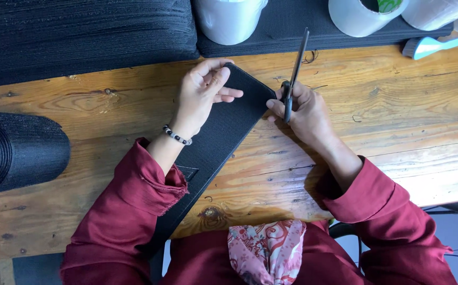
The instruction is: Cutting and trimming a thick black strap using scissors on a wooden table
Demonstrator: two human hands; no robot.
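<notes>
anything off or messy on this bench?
Mostly tidy. Loose thread scraps lie scattered on the wooden table near the scissors in the right hand. The left hand holds the black strap flat.

This looks like a small sewing or craft workshop. The work surface is a rough plank table (398, 116) of knotty, varnished wood with loose thread ends scattered on it. Stacks of black woven fabric (81, 37) lie along its far edge, and a thick roll of the same black material (12, 150) sits at the left. Big spools of clear tape (358, 16) and a pale blue-handled tool (435, 46) stand by, with scissors (295, 74) in use.
</notes>
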